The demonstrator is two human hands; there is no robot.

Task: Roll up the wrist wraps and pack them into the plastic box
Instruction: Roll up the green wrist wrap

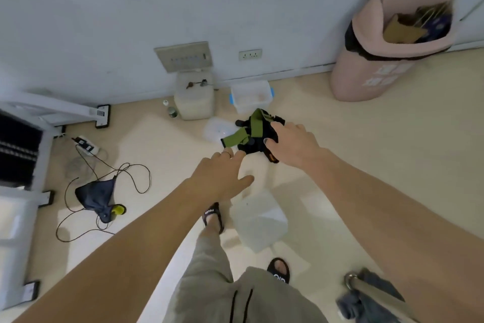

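Note:
A tangle of green and black wrist wraps (255, 129) lies on the floor in front of me. My right hand (293, 143) reaches over its right side with fingers curled onto the black part. My left hand (222, 173) stretches toward the near end of the green strap, fingers straight, its fingertips just short of the wraps. A clear plastic box (251, 96) with blue latches stands open by the wall just behind the wraps. Its clear lid (218, 129) lies flat to the left of the wraps.
A second clear plastic container (259, 220) sits near my feet. A tall white container (193, 97) and small bottles (171, 110) stand by the wall. A dark pouch (97, 197) and black cables lie at left, a pink laundry bag (387, 42) at right.

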